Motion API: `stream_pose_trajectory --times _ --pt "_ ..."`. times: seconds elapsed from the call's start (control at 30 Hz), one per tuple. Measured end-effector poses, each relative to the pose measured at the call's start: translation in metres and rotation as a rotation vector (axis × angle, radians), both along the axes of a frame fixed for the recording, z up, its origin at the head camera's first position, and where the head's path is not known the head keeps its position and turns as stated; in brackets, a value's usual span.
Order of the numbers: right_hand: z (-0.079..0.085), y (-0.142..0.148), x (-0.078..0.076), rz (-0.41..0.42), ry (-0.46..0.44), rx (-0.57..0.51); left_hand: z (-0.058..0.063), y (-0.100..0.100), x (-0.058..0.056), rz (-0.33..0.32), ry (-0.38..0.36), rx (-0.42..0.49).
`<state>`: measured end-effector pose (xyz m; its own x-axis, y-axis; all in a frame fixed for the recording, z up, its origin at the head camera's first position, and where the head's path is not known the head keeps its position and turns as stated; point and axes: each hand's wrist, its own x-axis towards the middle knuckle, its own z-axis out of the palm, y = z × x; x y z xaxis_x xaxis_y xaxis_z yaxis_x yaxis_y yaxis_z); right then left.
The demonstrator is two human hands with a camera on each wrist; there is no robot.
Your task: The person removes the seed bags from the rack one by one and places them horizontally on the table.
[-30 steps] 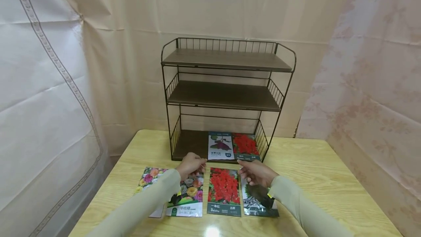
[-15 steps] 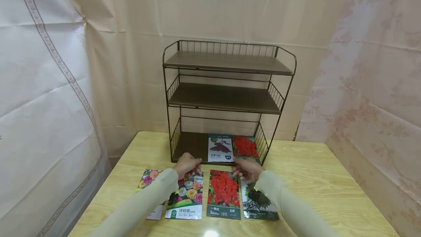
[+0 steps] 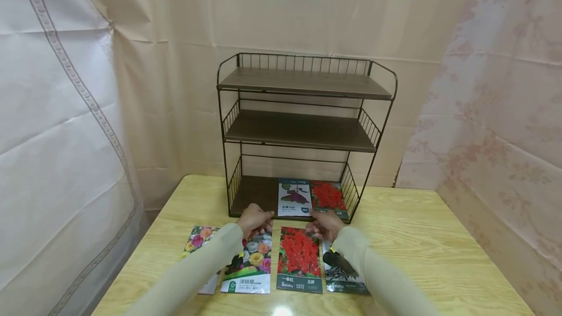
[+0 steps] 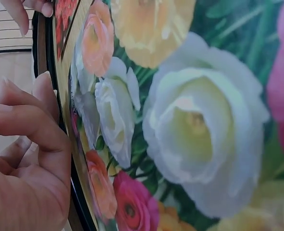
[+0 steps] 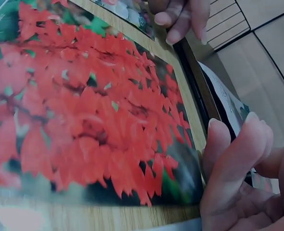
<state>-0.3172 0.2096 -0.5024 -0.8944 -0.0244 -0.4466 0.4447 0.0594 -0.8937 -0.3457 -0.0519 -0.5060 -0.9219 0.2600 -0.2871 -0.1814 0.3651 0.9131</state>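
Note:
On the bottom shelf of a black wire rack [image 3: 259,194] lies a seed packet with a purple plant [image 3: 294,199]. Beside it, to the right, is a red-flower seed packet [image 3: 327,195]. My left hand [image 3: 254,220] is at the shelf's front edge, fingertips by the purple packet's near left corner. In the left wrist view its bent fingers [image 4: 31,125] hold nothing. My right hand [image 3: 326,224] has its fingertips at that packet's near right corner. In the right wrist view, fingers [image 5: 238,159] overlap the packet's front edge without a visible grip.
Several seed packets lie in a row before the rack: two with multicoloured blooms [image 3: 256,269] on the left, a red-flower one [image 3: 299,257] in the middle, and a dark-and-white one [image 3: 347,282], partly under my right forearm. The rack's middle shelf [image 3: 298,128] and top shelf [image 3: 303,82] rise behind.
My right hand has moved left, to the near right corner of the purple-plant packet. My left hand shifted slightly left, then back right. The packets look unmoved.

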Motion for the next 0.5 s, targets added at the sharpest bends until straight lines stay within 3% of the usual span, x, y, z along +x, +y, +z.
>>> stream_pose_trajectory --times 0.5 --pt "-0.0013 -0.0066 0.0013 -0.117 -0.004 -0.193 -0.0058 0.0105 -0.0048 -0.001 -0.038 0.069"
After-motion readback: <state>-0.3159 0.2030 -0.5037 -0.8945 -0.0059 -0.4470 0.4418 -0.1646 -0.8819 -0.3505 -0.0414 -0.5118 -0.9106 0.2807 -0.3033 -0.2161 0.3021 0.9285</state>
